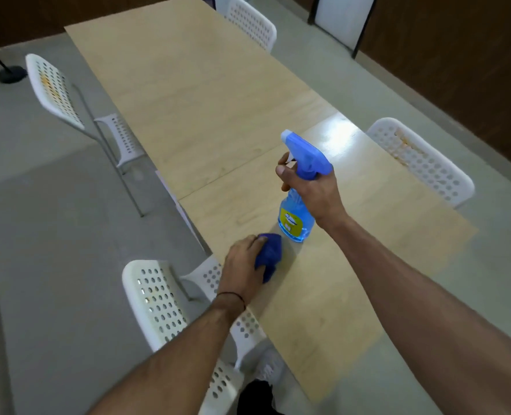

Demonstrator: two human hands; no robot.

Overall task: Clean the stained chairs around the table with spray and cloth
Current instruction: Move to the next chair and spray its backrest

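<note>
Pickup of tools. Right hand (311,190) grips spray bottle (292,218) round its neck, centre frame, upright. Its base is at the tabletop (218,100); lifted or not unclear. Left hand (242,265) curls over blue cloth (270,256) just beside it. Advice: bunch cloth fully, lift both, head for orange-stained chair (53,85), upper left.

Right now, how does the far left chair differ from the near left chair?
The far left chair has orange stains on its backrest; on the near left chair no orange shows. The left arm crosses over the near left chair, not the far left chair. Both are white, perforated and beside the table.
</note>
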